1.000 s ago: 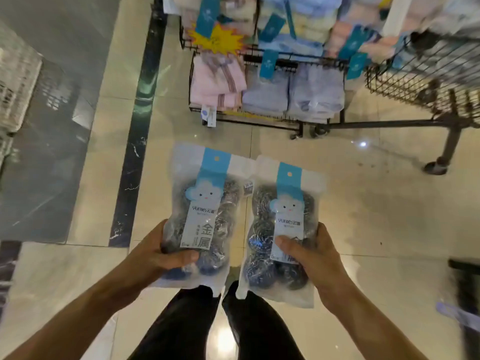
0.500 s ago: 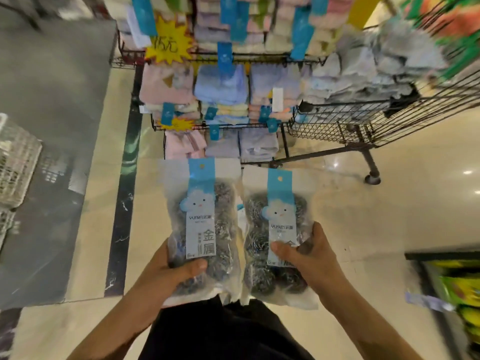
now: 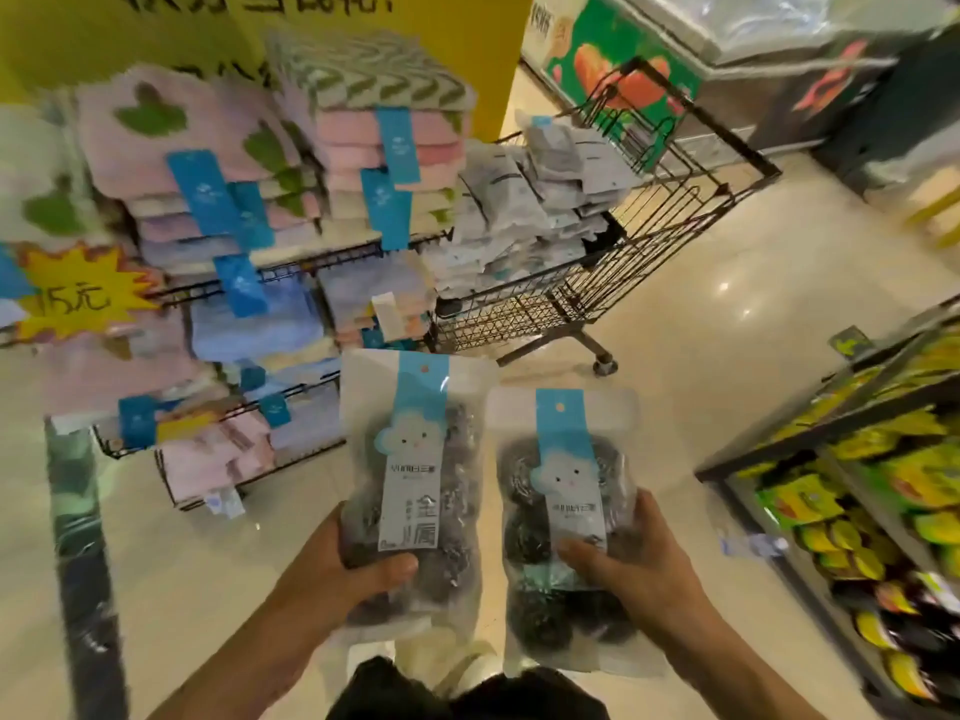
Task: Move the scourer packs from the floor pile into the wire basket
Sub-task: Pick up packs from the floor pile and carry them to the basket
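Left hand (image 3: 358,574) and right hand (image 3: 631,569) each grip one scourer pack (image 3: 413,491), (image 3: 566,517); the wire basket (image 3: 613,283) ahead is heaped, so added packs may slide off.

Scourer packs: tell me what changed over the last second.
The view swung up and right, bringing the wire basket ahead of both scourer packs. Unchanged: left hand grips the left pack, right hand the right pack, side by side and upright.

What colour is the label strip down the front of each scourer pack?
Light blue at the top, white below, on both scourer packs; head view.
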